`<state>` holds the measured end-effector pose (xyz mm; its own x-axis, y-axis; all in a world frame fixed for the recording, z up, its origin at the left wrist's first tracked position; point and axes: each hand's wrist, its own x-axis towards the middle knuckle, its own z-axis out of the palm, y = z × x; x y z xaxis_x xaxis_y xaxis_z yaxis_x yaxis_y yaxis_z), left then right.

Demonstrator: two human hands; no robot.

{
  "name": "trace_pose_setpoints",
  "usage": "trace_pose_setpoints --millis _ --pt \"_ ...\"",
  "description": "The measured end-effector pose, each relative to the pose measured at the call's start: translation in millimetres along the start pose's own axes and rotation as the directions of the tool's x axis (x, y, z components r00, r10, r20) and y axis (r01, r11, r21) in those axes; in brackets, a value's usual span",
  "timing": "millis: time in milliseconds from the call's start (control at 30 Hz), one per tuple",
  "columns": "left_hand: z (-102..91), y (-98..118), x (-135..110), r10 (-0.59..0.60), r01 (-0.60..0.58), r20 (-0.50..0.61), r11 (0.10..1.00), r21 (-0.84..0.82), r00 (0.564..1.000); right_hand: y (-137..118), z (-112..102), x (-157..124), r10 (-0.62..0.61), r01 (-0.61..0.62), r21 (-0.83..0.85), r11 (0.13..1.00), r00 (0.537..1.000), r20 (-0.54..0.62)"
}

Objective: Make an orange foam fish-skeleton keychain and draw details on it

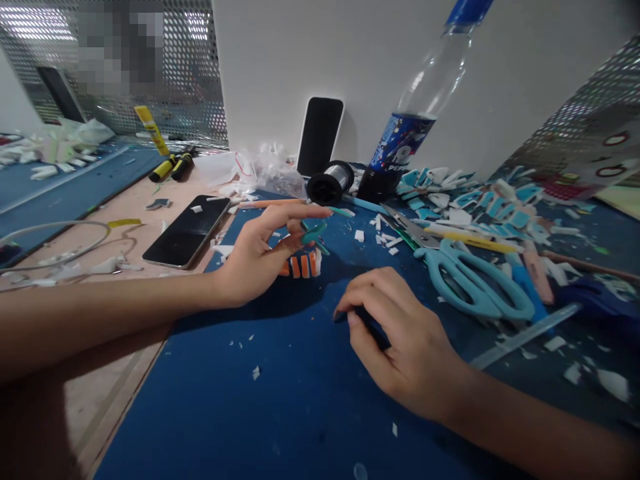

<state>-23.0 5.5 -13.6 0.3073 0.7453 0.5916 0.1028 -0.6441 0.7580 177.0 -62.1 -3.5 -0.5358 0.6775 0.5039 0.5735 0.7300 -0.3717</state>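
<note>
My left hand (260, 257) hovers over the blue mat (280, 400) and pinches a small teal piece (314, 233) between thumb and fingers. Just under it sits a little object with orange and white stripes (303, 265). My right hand (400, 340) rests on the mat nearer to me, fingers curled around a dark thin thing that I cannot make out. Light-blue scissors (475, 283) lie just right of that hand.
A phone (187, 230) lies flat at the left; another phone (320, 135) leans on the wall. A wire spool (330, 182) and plastic bottle (420, 100) stand behind. Teal and white scraps (480, 200), a yellow pencil (470, 241) and a clear ruler (525, 335) crowd the right.
</note>
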Motion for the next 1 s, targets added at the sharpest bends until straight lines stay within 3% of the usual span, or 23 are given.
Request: trace_pose_setpoints --millis 133,300,467,600,667,733,867,1000 --pt "1.3 4.2 0.7 -0.037 0.037 -0.02 0.999 0.022 0.999 -0.2 -0.3 0.6 0.002 -0.002 0.004 1.0 1.0 -0.005" --pt "2.7 10.9 2.6 -0.186 0.192 0.061 0.975 -0.113 0.981 -0.7 0.0 1.7 0.003 -0.003 -0.011 1.0 1.0 0.002" --pt "3.1 6.8 3.1 -0.122 0.124 0.046 0.991 -0.045 0.991 -0.6 0.1 0.5 -0.001 0.001 -0.015 1.0 1.0 -0.006" --pt "2.3 5.7 1.7 -0.083 0.083 0.082 0.997 0.007 0.993 1.8 1.6 -1.7 0.065 -0.063 0.019 0.998 0.987 -0.144" --pt "1.2 7.6 0.0 -0.019 0.009 0.13 0.997 0.078 0.991 3.4 2.2 -2.4 0.114 -0.107 0.042 0.993 0.972 -0.206" --pt "0.3 10.1 -2.3 0.106 -0.141 0.178 0.97 0.198 0.978 4.5 1.8 -2.1 0.146 -0.143 0.033 0.989 0.964 -0.223" --pt "-0.1 13.7 -6.9 0.373 -0.447 0.254 0.807 0.386 0.893 4.5 -1.2 0.9 0.094 -0.094 -0.001 0.996 0.992 -0.081" --pt "0.1 15.1 -9.0 0.501 -0.568 0.272 0.682 0.46 0.822 2.0 -2.4 3.7 -0.005 0.005 -0.034 0.999 1.0 -0.017"
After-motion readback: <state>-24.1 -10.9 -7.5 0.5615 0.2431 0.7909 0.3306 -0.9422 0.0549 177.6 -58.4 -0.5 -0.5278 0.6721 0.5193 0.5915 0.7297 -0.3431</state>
